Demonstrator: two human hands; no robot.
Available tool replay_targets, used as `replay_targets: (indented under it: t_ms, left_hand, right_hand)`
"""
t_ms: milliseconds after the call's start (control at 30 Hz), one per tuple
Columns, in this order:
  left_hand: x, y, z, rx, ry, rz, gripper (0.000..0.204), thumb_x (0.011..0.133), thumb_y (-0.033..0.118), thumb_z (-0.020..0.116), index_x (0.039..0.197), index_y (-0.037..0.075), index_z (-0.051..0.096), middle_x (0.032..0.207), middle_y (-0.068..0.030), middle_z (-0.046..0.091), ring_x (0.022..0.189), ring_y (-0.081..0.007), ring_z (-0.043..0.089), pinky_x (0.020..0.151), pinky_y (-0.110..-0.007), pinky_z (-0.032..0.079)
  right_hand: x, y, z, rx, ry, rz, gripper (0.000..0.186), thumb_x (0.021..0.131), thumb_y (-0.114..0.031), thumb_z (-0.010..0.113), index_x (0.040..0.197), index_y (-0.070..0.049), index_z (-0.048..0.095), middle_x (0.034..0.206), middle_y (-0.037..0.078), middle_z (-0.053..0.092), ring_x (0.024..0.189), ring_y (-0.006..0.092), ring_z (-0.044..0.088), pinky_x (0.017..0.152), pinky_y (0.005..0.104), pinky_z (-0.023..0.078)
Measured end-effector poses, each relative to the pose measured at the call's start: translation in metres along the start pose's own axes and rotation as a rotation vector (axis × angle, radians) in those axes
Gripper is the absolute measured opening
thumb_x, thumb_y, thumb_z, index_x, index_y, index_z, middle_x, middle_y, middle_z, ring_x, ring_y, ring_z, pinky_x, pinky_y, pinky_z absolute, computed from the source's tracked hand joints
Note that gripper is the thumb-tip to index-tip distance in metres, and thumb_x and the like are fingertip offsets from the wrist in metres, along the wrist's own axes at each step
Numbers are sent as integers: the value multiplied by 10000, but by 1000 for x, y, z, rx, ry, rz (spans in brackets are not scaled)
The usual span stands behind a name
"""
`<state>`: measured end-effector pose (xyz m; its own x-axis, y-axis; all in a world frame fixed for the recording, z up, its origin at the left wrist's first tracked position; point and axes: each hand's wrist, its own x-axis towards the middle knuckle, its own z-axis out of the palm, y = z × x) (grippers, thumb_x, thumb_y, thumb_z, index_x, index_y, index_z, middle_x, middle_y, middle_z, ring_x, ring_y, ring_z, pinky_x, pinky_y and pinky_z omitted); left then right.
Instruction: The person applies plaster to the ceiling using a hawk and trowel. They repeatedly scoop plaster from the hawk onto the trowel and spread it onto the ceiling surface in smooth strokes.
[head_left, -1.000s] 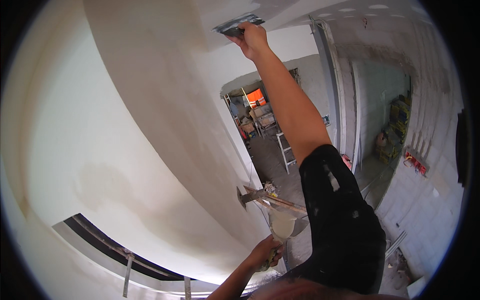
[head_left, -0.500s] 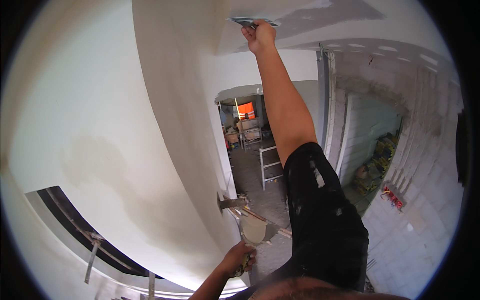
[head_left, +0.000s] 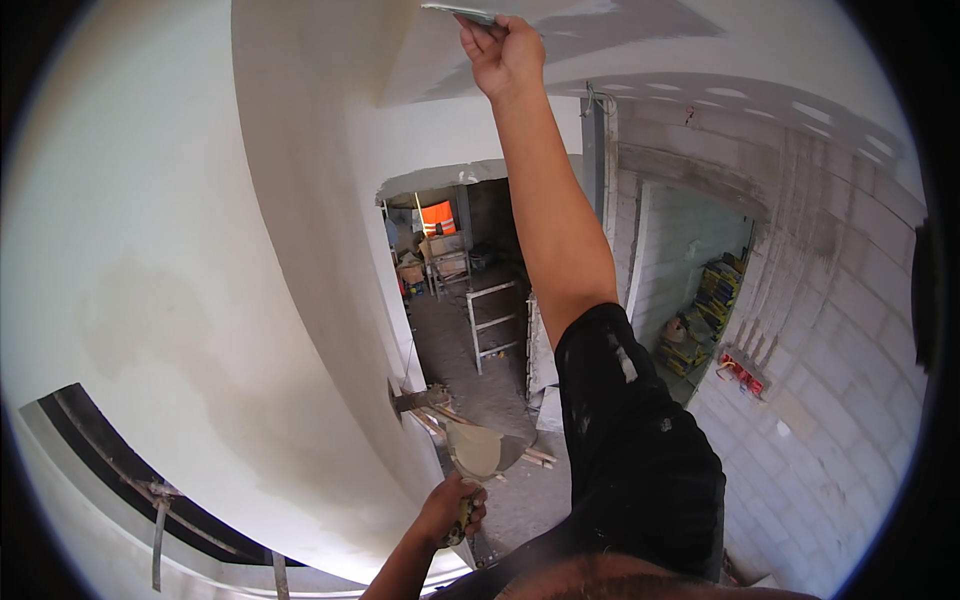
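Note:
My right hand is raised overhead, closed on a wide, thin-bladed putty knife. The blade lies nearly flat along the ceiling, beside a darker grey, smeared patch; its handle is mostly hidden by my fingers. Low in front of me, my left hand wraps round the handle of a trowel. A thick pat of beige plaster rests on that trowel's blade. Pale smears mark my black right sleeve.
A smooth, damp-stained wall curves up on the left, with a dark opening low in it. Ahead, a doorway shows a metal frame and an orange vest. Red electrical boxes sit in the right-hand block wall.
The view has shifted, and the room appears further left. My right hand with the putty knife sits higher and further left in the picture. Both hands keep their tools.

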<state>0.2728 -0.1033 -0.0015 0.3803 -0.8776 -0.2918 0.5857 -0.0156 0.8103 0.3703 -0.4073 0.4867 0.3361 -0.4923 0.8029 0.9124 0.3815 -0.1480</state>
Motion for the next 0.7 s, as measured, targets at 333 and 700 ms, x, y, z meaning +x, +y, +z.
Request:
replay_targets:
  t_ms: [333, 700]
  left_hand:
    - [0, 4, 0, -5, -28, -6, 183, 999, 164, 414, 1171, 110, 442, 831, -43, 473, 620, -159, 492, 452, -291, 418]
    - [4, 7, -5, -10, -90, -20, 236, 1002, 163, 400, 1230, 130, 450, 812, -38, 475, 614, -154, 483, 449, -284, 402]
  right_hand:
    - [-40, -39, 35, 64, -72, -24, 209, 972, -89, 448, 1119, 56, 484, 1103, 202, 633, 1051, 368, 679, 835, 426, 524]
    - [-76, -96, 73, -4, -170, -116, 212, 958, -121, 483, 1113, 8, 547, 1111, 171, 677, 1115, 352, 674, 813, 390, 531]
